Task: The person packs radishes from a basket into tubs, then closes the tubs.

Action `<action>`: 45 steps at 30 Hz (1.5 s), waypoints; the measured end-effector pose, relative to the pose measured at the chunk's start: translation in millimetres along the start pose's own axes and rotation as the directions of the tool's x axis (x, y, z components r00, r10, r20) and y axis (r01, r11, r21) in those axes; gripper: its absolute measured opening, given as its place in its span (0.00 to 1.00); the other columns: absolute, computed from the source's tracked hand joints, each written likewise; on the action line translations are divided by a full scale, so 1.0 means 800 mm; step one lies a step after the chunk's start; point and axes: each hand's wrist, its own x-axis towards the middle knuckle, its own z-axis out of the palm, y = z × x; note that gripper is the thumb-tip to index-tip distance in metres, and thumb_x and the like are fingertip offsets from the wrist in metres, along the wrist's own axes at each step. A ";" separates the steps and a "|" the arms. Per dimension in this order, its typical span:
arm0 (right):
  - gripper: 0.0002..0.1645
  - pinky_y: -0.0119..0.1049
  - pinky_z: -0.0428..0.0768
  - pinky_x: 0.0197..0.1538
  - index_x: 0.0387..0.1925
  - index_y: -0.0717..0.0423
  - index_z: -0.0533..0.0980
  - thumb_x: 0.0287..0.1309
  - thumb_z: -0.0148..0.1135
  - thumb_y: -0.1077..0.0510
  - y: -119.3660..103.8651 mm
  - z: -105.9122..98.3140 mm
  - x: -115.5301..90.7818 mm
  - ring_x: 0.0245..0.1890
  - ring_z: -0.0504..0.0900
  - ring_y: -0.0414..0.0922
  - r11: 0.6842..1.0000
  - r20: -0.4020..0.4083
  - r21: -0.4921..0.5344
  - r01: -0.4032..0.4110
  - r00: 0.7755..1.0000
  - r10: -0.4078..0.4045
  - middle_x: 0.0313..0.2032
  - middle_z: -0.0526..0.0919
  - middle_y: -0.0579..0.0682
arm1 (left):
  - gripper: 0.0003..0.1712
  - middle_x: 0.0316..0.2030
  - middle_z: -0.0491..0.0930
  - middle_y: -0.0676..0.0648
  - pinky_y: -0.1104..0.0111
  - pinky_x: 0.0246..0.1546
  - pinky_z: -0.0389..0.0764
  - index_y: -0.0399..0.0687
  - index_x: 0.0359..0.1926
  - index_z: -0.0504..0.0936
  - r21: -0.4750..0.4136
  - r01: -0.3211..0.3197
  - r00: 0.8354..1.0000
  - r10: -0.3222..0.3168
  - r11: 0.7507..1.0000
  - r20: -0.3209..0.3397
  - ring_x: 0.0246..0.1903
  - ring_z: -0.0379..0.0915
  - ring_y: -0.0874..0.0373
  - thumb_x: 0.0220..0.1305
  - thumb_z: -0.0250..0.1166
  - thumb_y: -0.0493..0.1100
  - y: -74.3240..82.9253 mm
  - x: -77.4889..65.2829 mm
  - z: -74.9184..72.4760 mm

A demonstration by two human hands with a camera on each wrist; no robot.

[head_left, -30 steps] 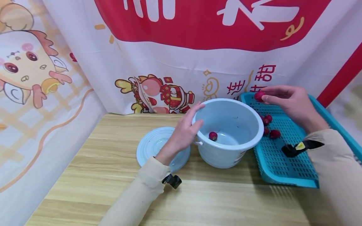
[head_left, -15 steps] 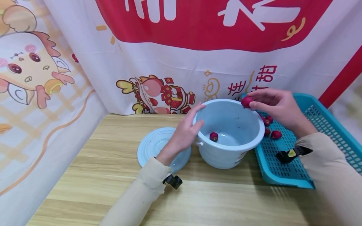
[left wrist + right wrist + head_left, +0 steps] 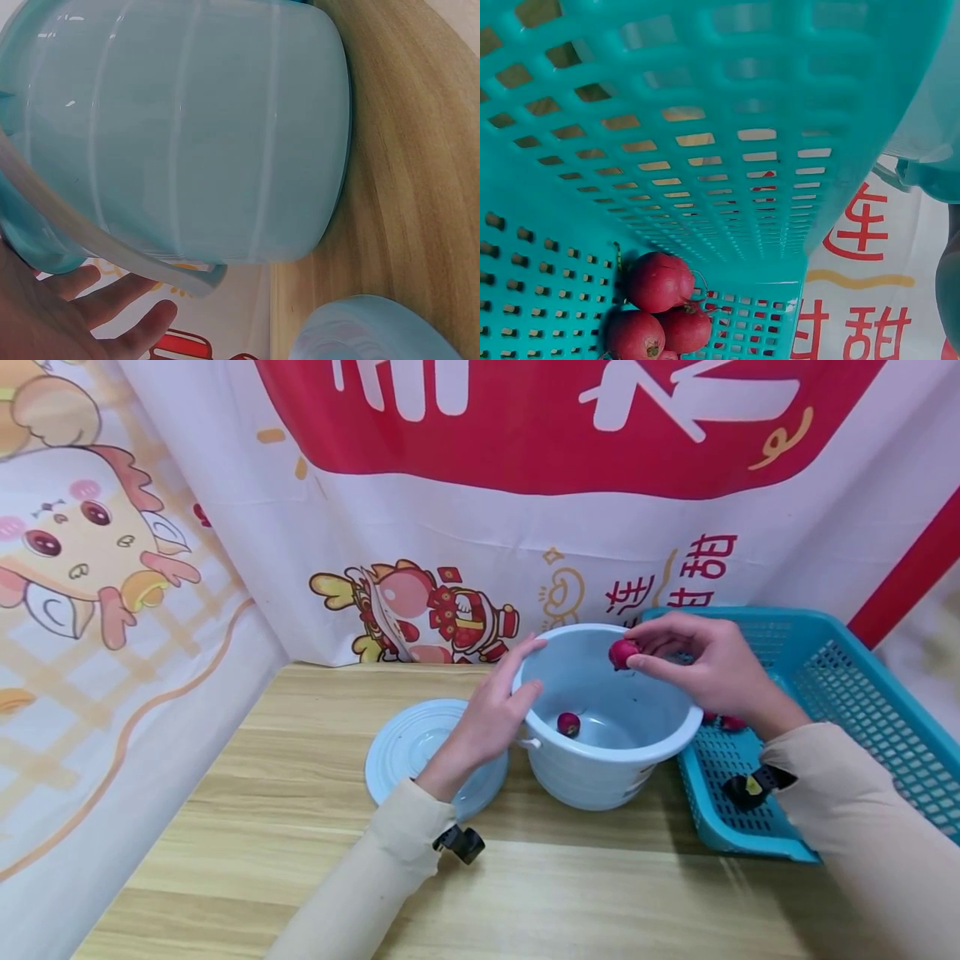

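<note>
My right hand [image 3: 708, 664] pinches a red radish [image 3: 623, 653] between thumb and fingers, over the right side of the light blue bucket's [image 3: 592, 777] mouth. Another radish [image 3: 568, 724] lies at the bottom of the bucket. On the left rim, my left hand [image 3: 487, 714] holds the bucket, its thumb over the edge. The left wrist view shows several of its fingers [image 3: 124, 300] spread outside the wall, beside the bucket's handle [image 3: 112, 251]. More radishes [image 3: 656, 281] lie in the turquoise basket [image 3: 705, 82], partly hidden by my right arm in the head view.
A round light blue lid [image 3: 405, 743] lies on the wooden table [image 3: 247, 827], left of the bucket and partly under my left forearm. The basket [image 3: 720, 839] stands close against the bucket's right side. Behind the table hangs a printed cloth [image 3: 450, 518].
My right hand has carried the radish leftward and down, from above the basket to over the bucket's mouth. The left hand stays on the rim.
</note>
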 end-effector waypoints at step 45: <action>0.20 0.22 0.82 0.42 0.54 0.44 0.88 0.60 0.78 0.54 -0.009 0.003 -0.002 0.42 0.84 0.41 0.989 0.032 -0.112 0.093 0.995 -0.090 0.46 0.90 0.47 | 0.32 0.84 0.54 0.60 0.43 0.79 0.63 0.65 0.81 0.63 -0.040 -0.021 1.000 0.020 0.999 -0.020 0.83 0.52 0.53 0.79 0.49 0.48 -0.006 0.000 0.004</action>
